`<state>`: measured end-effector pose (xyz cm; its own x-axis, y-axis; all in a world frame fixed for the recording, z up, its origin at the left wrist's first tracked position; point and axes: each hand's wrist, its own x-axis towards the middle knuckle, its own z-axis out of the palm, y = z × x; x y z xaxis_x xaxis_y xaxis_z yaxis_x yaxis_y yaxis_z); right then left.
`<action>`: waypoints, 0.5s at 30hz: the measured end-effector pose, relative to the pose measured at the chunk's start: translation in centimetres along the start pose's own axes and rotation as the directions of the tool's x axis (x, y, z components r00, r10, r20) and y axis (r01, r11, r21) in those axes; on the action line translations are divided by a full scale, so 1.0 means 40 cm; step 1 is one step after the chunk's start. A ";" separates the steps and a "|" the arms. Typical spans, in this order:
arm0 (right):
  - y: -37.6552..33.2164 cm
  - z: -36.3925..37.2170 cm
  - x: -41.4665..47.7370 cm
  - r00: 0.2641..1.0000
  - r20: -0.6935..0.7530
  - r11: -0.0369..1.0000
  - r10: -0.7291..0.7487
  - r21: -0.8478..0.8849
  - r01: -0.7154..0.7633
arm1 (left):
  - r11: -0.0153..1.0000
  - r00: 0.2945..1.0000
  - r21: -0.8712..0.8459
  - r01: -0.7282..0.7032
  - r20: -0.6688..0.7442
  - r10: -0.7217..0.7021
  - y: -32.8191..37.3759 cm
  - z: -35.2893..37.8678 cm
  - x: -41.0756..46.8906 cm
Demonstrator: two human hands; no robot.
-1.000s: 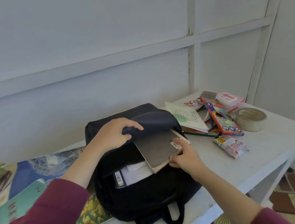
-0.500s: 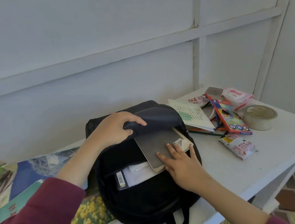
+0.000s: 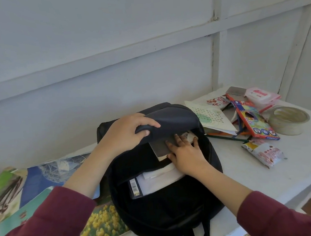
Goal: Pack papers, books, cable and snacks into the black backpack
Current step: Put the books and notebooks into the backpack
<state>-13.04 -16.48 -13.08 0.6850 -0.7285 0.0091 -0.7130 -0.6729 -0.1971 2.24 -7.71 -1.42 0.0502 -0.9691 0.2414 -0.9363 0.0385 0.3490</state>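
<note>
The black backpack (image 3: 170,207) lies open on the white table (image 3: 269,179). My left hand (image 3: 126,133) grips its top flap and holds it lifted. With straight fingers my right hand (image 3: 184,153) presses flat on a grey-covered book (image 3: 159,147) that sits mostly inside the opening, under the flap. White papers (image 3: 156,181) and a barcode label show lower in the bag. On the table to the right lie a snack packet (image 3: 265,153) and a second snack packet (image 3: 217,101).
Right of the bag lie a printed sheet (image 3: 213,118), a coloured-pencil box (image 3: 253,122), loose pencils, a tape roll (image 3: 288,119), a pink wipes pack (image 3: 261,95) and a grey box. Large glossy posters (image 3: 48,174) lie under and left of the bag. The wall runs close behind.
My right hand has pushed the grey book deeper under the flap, so less of it shows. My left hand keeps holding the flap up.
</note>
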 end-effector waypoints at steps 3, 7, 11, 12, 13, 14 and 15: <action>0.000 0.004 -0.038 0.999 -0.028 1.000 -0.024 0.018 0.024 | 1.000 0.999 -0.007 -0.012 -0.036 0.011 -0.005 -0.005 0.006; 0.003 0.011 -0.090 0.998 0.016 0.998 -0.067 -0.020 0.068 | 0.998 0.993 0.051 -0.040 -0.109 0.046 -0.006 -0.014 0.022; 0.000 0.010 -0.079 0.997 0.057 0.996 -0.060 -0.067 0.064 | 0.995 0.981 0.079 -0.068 -0.177 0.081 0.005 -0.018 0.034; -0.003 0.009 -0.071 0.996 0.066 0.995 -0.051 -0.081 0.057 | 0.993 0.978 0.089 -0.075 -0.186 0.091 0.008 -0.019 0.034; -0.006 0.010 -0.062 0.996 0.078 0.995 -0.041 -0.092 0.049 | 0.991 0.977 0.102 -0.083 -0.190 0.101 0.010 -0.020 0.033; -0.009 0.011 -0.052 0.995 0.090 0.994 -0.032 -0.102 0.041 | 0.989 0.975 0.114 -0.091 -0.191 0.112 0.012 -0.021 0.032; -0.012 0.011 -0.041 0.995 0.101 0.993 -0.024 -0.109 0.035 | 0.988 0.974 0.119 -0.099 -0.192 0.121 0.013 -0.022 0.031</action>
<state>-13.77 -14.91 -13.45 0.7138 -0.6951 -0.0856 -0.7004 -0.7082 -0.0889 2.13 -8.66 -0.15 0.0025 -0.8926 0.4509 -0.9714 0.1049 0.2132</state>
